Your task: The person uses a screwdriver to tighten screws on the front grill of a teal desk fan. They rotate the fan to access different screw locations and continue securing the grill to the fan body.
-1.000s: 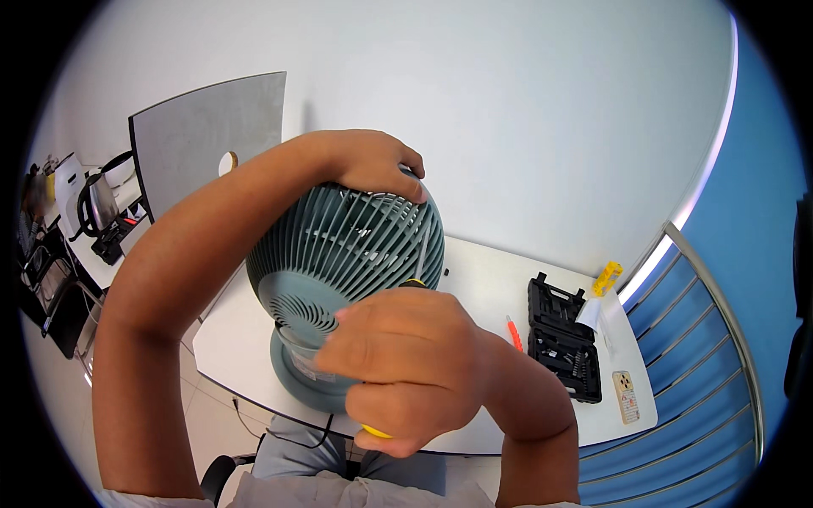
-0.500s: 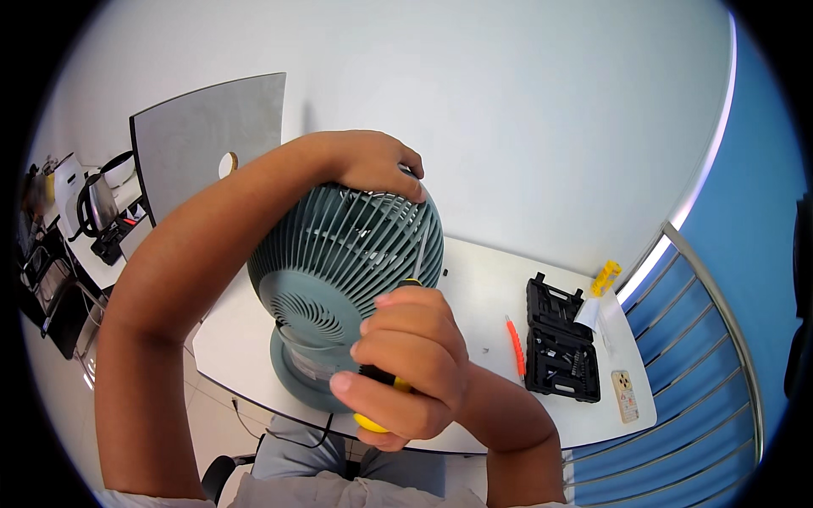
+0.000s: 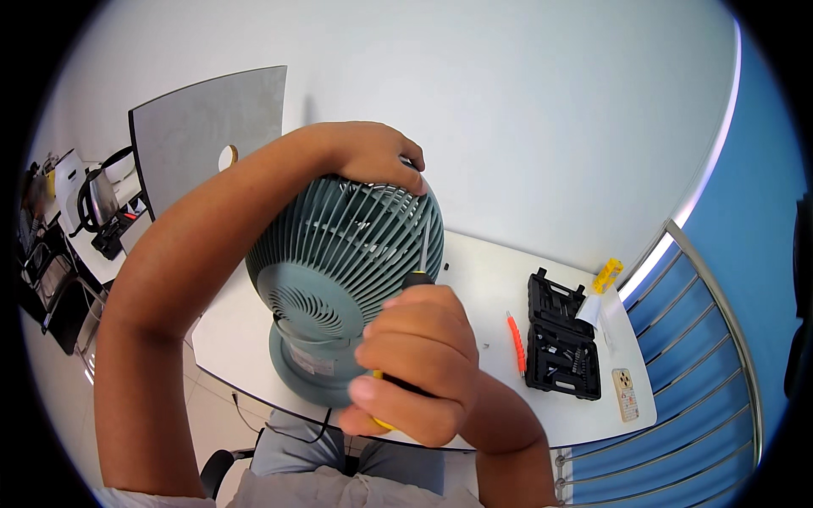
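A grey-green electric fan (image 3: 292, 286) stands on the white table with its round base below and its slatted rear grille towards me. My left hand (image 3: 377, 157) reaches over the top of the grille, fingers curled round its far rim. In my right hand (image 3: 419, 360) is a screwdriver (image 3: 417, 278) with a yellow and black handle, my fingers wrapped round it. The metal shaft points up along the right side of the grille. Where its tip ends against the rim is hard to make out.
To the right lie an orange-red tool (image 3: 516, 345), an open black toolbox (image 3: 563, 334) with bits, a phone (image 3: 625, 394) and a yellow packet (image 3: 607, 275). A metal railing (image 3: 716, 292) runs beyond the table's right edge. A grey panel (image 3: 207, 127) rises at the back left.
My right hand has turned slightly around the screwdriver handle, and the fingers sit a little differently. The screwdriver's shaft is a bit more upright. My left hand stays on the fan's rim.
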Motion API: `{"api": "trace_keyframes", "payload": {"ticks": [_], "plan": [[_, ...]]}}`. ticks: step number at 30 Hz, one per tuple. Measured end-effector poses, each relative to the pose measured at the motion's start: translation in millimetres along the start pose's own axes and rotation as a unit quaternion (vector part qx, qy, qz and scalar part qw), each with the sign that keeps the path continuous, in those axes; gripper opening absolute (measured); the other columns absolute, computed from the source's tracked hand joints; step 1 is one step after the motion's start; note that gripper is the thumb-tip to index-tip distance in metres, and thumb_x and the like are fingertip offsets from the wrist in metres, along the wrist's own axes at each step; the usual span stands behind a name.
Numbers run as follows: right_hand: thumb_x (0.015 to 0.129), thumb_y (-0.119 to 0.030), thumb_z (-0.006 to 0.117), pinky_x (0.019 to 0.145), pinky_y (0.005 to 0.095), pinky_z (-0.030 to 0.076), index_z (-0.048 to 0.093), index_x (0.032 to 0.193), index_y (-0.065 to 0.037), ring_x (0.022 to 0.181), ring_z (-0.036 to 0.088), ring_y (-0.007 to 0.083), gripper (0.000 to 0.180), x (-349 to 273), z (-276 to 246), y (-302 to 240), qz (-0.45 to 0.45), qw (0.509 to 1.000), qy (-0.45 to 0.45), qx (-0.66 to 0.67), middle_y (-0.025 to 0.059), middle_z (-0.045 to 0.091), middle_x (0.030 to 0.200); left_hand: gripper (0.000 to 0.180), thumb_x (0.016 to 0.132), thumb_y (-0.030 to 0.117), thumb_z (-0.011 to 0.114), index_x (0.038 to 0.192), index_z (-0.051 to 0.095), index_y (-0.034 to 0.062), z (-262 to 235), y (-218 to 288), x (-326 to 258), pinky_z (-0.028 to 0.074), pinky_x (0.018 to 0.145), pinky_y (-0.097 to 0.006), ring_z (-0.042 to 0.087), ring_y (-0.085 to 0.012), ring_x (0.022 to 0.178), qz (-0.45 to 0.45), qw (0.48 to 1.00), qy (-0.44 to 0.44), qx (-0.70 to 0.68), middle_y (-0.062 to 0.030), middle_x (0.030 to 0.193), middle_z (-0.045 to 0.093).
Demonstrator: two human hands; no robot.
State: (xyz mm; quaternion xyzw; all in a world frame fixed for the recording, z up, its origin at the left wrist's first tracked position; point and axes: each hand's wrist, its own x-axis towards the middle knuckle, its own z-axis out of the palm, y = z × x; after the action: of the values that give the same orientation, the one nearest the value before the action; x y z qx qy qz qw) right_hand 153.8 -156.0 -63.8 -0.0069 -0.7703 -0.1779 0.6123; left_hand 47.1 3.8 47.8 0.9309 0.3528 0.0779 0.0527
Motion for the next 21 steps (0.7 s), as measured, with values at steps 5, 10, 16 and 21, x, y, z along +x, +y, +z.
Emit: {"api": "trace_keyframes", "payload": {"ticks": [5,10,16,21], "plan": [[0.093,-0.03,0.061,0.085,0.0437,0.048,0.061,0.105,-0.014,0.082,0.059,0.0209,0.02,-18,18,-7,0.009,0.995,0.076,-0.06,0.0035,0.058,0.092,0.065,0.082,0.051,0.058,0.13,0.062,0.0071,0,1,-2,0.042,0.106,-0.043,0.055,-0.0368,0.123,-0.002,1.0,0.0,-0.004,-0.0223,0.131,0.059],[0.093,-0.027,0.064,0.097,0.0534,0.047,0.06,0.105,-0.014,0.086,0.061,0.0238,0.018,-16,3,-7,0.001,0.999,-0.027,-0.03,0.0055,0.059,0.097,0.065,0.082,0.05,0.059,0.13,0.062,0.0071,-2,1,-3,0.041,0.106,-0.043,0.055,-0.0368,0.122,-0.006,1.0,-0.001,-0.01,-0.0221,0.131,0.059],[0.09,-0.016,0.068,0.105,0.0594,0.043,0.057,0.107,-0.011,0.106,0.064,0.0306,0.021,-7,-6,-4,-0.016,0.996,-0.08,-0.04,0.0087,0.065,0.107,0.064,0.083,0.05,0.059,0.13,0.062,0.0065,1,-2,-2,0.042,0.105,-0.043,0.057,-0.0371,0.121,0.008,1.0,0.006,-0.014,-0.0227,0.13,0.06],[0.09,-0.025,0.071,0.097,0.0558,0.05,0.045,0.106,-0.01,0.094,0.068,0.0319,0.034,-14,4,-2,-0.001,0.998,-0.059,0.002,0.0114,0.068,0.098,0.064,0.083,0.05,0.059,0.129,0.062,0.0057,1,-2,1,0.043,0.104,-0.043,0.058,-0.0373,0.119,0.006,1.0,0.005,-0.004,-0.0234,0.128,0.061]]}}
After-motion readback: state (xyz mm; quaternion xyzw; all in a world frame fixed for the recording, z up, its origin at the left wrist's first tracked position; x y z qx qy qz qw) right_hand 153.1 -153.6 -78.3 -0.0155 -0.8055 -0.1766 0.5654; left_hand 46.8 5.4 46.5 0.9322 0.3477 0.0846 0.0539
